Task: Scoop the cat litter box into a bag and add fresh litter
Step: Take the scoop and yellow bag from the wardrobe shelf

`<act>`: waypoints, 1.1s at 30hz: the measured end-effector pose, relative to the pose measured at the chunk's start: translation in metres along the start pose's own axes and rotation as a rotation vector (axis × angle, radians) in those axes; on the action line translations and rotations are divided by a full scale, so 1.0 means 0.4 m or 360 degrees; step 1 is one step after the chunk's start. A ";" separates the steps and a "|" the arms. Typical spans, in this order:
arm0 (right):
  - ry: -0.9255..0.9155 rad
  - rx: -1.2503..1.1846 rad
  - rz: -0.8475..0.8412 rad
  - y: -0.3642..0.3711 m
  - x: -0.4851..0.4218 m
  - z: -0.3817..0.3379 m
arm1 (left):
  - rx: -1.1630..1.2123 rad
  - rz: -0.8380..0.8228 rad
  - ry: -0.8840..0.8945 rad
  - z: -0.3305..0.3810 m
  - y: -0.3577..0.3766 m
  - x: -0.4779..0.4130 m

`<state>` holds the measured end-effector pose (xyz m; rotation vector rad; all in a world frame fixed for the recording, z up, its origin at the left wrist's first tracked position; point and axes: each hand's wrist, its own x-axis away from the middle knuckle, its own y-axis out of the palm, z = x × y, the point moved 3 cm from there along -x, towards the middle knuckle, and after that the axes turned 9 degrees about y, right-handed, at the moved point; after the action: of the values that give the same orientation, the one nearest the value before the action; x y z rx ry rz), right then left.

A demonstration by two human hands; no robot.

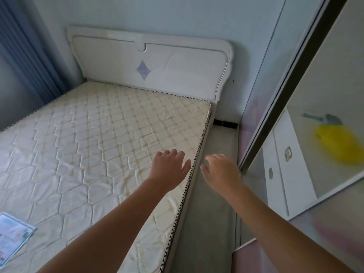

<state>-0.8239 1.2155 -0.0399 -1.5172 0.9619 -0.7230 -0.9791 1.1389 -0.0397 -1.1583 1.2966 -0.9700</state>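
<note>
Hands, left hand point(170, 169) and right hand point(221, 171), empty beside mattress point(98, 131) edge.

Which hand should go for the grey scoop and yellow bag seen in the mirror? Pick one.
Right, probably. The right hand hovers open nearest the mirrored door where the scoop and yellow bag show; the left hand is over the mattress.

cream diamond-quilted mattress point(102, 134), white headboard point(149, 62) with lilac diamond point(143, 69), blue curtain point(25, 52), yellow bag point(338, 142).
</note>
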 end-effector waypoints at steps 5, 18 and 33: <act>0.0051 0.0000 0.0089 -0.038 -0.117 0.063 | 0.0069 0.0054 0.0110 -0.006 0.007 -0.147; 0.0550 0.0071 0.0247 -0.064 -0.470 0.342 | 0.0265 0.0113 0.0643 0.094 0.137 -0.743; 0.0969 0.0068 0.0339 -0.132 -0.527 0.510 | 0.0368 0.0136 0.1105 0.237 0.125 -0.987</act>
<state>-0.7391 1.4996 -0.0081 -1.1451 1.5226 -1.0685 -0.9162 1.5424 -0.0185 -0.5894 1.6953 -1.4864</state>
